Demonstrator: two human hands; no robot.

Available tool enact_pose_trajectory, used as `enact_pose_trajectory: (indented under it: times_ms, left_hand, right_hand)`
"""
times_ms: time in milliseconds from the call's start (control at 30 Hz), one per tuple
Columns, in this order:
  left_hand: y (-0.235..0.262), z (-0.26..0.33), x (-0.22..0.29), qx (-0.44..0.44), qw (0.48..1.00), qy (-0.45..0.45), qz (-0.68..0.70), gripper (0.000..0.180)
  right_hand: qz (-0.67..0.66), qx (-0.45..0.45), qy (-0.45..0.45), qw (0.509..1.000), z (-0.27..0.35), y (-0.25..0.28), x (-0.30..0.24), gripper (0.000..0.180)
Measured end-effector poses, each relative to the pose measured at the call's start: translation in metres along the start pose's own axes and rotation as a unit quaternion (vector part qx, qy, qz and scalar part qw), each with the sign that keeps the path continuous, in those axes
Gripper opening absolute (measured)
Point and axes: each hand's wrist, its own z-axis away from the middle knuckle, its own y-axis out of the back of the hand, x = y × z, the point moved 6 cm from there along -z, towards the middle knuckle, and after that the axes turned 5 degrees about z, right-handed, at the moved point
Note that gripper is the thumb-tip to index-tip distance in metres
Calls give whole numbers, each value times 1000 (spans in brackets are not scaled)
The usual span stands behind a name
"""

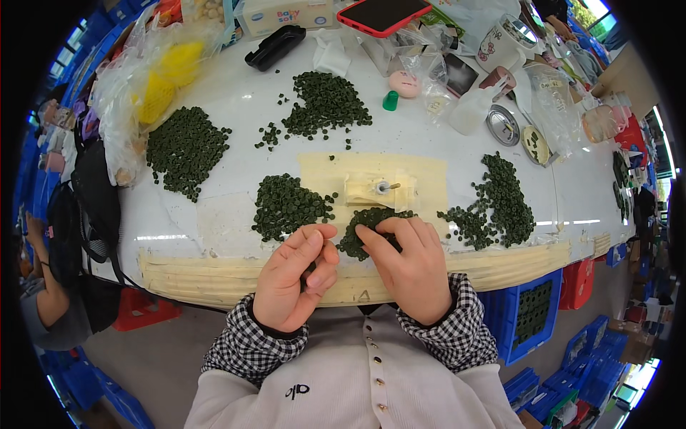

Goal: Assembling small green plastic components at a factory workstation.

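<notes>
My left hand point(294, 279) is closed in front of my chest, thumb against bent fingers. Something dark green shows between its fingers, apparently small round pieces like those on the table. Reaching into a small heap of dark green pieces point(354, 243) is my right hand point(414, 268); its thumb and index finger are apart and its fingertips touch the heap. Just beyond stands a small taped-down fixture point(359, 189) with a metal pin point(386, 188) on a cream sheet point(321, 168). Another green heap point(286, 207) lies beside my left hand.
More green heaps lie at far left point(186, 150), at the back point(325, 104) and right point(504, 204). Across the back are a red-cased phone point(384, 14), a black tray point(275, 48), a mug point(504, 43) and plastic bags point(118, 93). A blue crate point(504, 322) stands below the right edge.
</notes>
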Motion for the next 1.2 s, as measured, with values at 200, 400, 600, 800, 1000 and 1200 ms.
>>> enact_pose_trajectory:
  times_ms: [200,400,600,800,1000,1200]
  left_hand:
    - [5,1,-2,-21,1000,3,-17,19]
    - [3,0,-7,30,997,15,-62,20]
    - [1,-3,-13,-7,997,21,-71,19]
    - [-1,-4,-17,-2,996,25,-86,18]
    - [-1,-7,-19,-15,995,34,-91,15]
    - [-2,-9,-20,-2,995,25,-100,17]
  right_hand:
    - [-22,13,-3,1000,8,5,8,19]
    - [-131,91,-76,984,16,16,20,19]
    - [-135,66,-122,981,13,16,22,16]
    - [-129,70,-115,982,12,16,23,13]
    - [-163,64,-139,975,12,18,26,14]
    - [-194,77,-162,964,15,16,28,14]
